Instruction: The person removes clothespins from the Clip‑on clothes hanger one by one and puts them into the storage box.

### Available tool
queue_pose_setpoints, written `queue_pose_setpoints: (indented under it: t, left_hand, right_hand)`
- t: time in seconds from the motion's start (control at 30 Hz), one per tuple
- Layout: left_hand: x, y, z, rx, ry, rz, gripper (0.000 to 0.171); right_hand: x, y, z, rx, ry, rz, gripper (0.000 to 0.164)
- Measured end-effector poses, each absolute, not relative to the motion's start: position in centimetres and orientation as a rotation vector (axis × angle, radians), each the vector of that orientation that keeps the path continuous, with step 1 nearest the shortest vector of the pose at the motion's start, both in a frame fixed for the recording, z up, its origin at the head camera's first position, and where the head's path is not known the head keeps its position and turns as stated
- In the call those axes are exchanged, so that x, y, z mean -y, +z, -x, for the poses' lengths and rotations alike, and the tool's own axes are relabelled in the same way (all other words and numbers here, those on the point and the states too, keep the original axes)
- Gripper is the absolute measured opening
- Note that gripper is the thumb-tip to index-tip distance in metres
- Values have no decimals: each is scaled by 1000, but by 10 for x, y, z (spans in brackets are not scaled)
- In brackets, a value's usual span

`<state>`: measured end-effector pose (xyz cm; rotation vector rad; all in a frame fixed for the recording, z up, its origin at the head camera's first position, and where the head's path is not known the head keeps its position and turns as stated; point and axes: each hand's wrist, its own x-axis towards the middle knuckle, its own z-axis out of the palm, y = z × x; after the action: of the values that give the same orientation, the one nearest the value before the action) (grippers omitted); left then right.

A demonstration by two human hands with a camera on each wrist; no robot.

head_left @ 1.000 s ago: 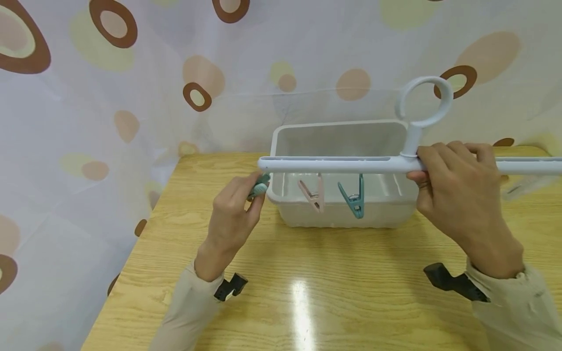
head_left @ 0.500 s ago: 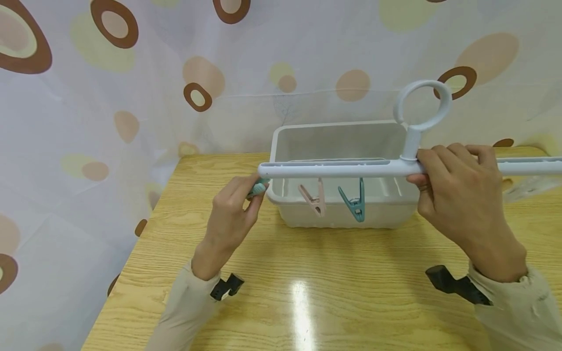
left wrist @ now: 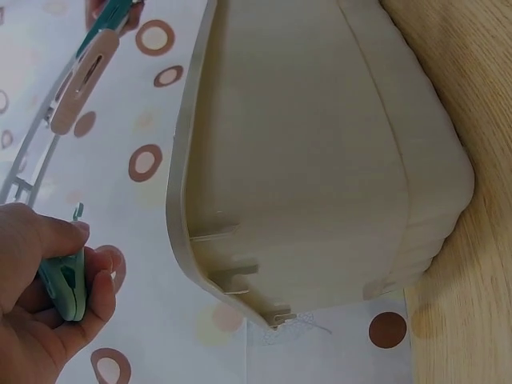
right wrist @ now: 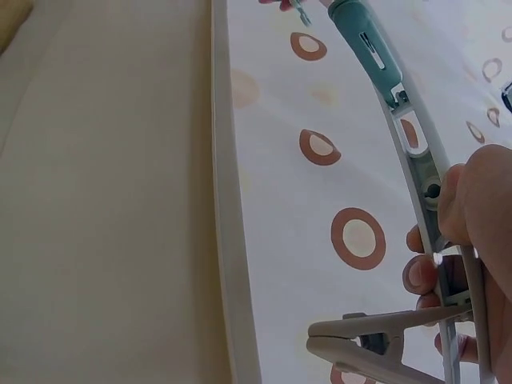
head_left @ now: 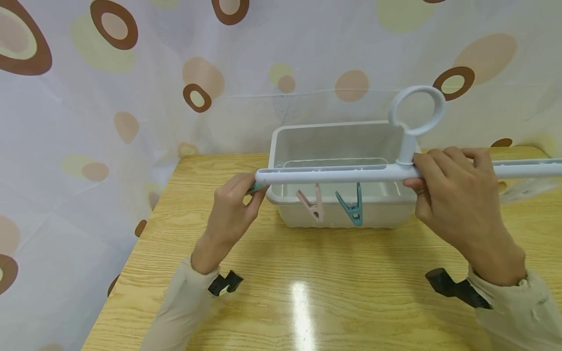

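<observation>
My right hand (head_left: pixel 465 204) grips the middle of a white plastic hanger bar (head_left: pixel 329 175), just beside its ring-shaped hook (head_left: pixel 393 112). A pink clothespin (head_left: pixel 317 212) and a teal clothespin (head_left: pixel 356 212) hang from the bar's left half. A beige clothespin (right wrist: pixel 360 328) shows close to the right fingers in the right wrist view. At the bar's left end, my left hand (head_left: pixel 228 214) pinches a green clothespin (left wrist: pixel 66 288) between thumb and fingers. In the head view, the bar's tip overlaps that clothespin and hides part of it.
Behind and below the bar, a white plastic basin (head_left: pixel 298 214) stands on the wooden table (head_left: pixel 263 282). A patterned sheet (head_left: pixel 246 117) covers the wall at the back and left. A blurred pale thing (head_left: pixel 527 189) shows under the bar's right half.
The bar has sunk slightly and shifted a little left, its hanging clothespins with it. The green clothespin in my left hand, beside the bar's tip before, is now partly behind it.
</observation>
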<state>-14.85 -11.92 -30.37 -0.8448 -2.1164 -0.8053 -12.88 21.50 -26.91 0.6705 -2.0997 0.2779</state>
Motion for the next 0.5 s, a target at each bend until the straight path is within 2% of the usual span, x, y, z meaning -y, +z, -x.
queue_pose_setpoints:
  t: [0.5]
  left_hand:
    - [119,-282,162,2254,-771,967,29]
  right_hand:
    - [-216,-268,124,2072,255,-692,41]
